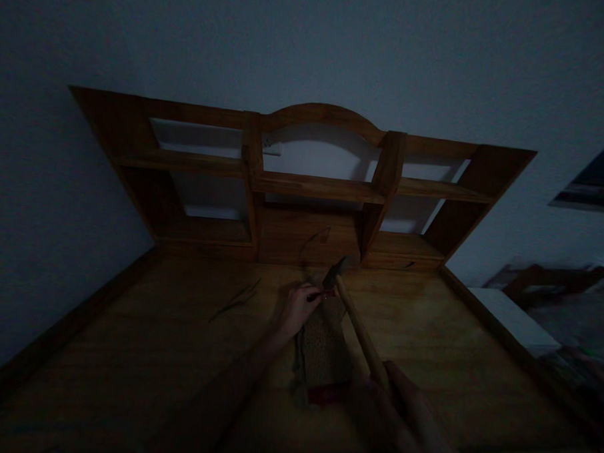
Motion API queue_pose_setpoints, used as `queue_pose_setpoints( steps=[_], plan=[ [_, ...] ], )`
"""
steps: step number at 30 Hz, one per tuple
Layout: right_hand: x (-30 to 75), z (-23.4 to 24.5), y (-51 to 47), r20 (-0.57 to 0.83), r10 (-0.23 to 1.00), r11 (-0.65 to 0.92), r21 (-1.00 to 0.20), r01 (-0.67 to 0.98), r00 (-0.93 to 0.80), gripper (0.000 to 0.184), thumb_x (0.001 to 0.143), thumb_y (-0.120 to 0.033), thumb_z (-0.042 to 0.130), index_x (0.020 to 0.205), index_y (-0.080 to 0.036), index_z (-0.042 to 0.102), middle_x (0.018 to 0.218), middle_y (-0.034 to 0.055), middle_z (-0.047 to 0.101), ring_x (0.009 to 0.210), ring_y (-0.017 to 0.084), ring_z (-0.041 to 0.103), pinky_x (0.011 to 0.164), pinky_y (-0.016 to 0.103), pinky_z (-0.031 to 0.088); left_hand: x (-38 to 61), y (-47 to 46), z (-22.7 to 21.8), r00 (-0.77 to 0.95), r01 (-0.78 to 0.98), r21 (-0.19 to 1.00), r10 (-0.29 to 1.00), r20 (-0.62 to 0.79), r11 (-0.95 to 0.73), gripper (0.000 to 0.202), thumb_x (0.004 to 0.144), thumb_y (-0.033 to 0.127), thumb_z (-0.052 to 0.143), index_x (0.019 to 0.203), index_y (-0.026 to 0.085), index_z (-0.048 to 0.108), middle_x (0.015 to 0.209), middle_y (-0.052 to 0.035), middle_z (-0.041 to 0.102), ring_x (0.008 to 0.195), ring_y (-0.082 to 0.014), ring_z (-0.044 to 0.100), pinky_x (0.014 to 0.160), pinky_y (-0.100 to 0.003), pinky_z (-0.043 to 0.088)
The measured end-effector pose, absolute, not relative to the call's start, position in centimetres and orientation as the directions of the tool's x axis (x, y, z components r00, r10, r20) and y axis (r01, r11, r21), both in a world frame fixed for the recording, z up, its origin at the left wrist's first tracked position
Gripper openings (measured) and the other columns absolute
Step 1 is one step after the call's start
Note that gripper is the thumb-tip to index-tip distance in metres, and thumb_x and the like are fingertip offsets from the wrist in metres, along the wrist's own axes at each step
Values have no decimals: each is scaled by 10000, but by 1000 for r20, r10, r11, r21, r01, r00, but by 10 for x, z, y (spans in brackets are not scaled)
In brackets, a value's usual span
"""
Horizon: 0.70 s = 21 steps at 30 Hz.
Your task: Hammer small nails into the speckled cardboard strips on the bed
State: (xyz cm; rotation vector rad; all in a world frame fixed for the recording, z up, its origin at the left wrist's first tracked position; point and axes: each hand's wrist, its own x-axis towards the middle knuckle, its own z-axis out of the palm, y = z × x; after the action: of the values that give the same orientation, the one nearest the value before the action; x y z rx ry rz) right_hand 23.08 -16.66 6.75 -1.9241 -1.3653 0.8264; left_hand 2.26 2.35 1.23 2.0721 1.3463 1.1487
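Observation:
My right hand (404, 404) grips the wooden handle of a hammer (361, 328). The hammer's dark head is at the far end of a brown, rough-textured rectangular piece (325, 348), close by my left fingertips; whether it touches cannot be told. My left hand (297, 310) is closed in a pinch at that same end, beside a bit of red material. What the fingers hold there is too small and dark to make out. Red material (329, 392) also shows along the near end of the brown piece, which lies flat on the wooden desk (177, 341).
Thin dark strands (236, 300) lie on the desk left of my left hand. A wooden shelf unit (318, 186) rises along the back against the wall. Beyond the right edge stand a white surface (511, 319) and a wooden chair back (554, 277). Light is dim.

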Motion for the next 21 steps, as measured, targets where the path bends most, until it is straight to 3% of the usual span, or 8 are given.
queue_pose_setpoints(
  steps=[3,9,13,21],
  plan=[
    [226,69,-163,-139,981,-193,-774,603,136,694,757,-596,536,1267,-127,494,1233,165,590,1161,285,521,959,348,414,23,22,14,196,535,716,891,410,-447,151,829,226,563,845,183,707,828,-30,668,756,-135,607,653,-212,438],
    [214,92,-158,-106,993,-60,-825,562,-49,519,863,-537,395,1252,-206,492,1128,113,653,1057,255,595,852,313,474,23,21,18,186,561,708,899,397,-429,137,812,224,582,784,169,704,797,-31,670,708,-134,594,641,-222,425],
    [211,91,-156,-67,997,-34,-820,572,-36,497,865,-534,379,1198,-198,530,1039,108,689,976,267,634,795,316,491,22,21,17,181,561,713,903,390,-420,129,805,210,581,799,170,704,793,-26,672,705,-133,595,636,-218,422],
    [208,95,-157,-72,997,-80,-843,533,36,501,840,-534,440,1188,-188,539,1105,115,670,1025,275,612,840,325,472,21,22,15,189,558,708,897,399,-432,154,813,234,572,840,176,712,822,-37,679,711,-142,597,644,-229,430]
  ],
)
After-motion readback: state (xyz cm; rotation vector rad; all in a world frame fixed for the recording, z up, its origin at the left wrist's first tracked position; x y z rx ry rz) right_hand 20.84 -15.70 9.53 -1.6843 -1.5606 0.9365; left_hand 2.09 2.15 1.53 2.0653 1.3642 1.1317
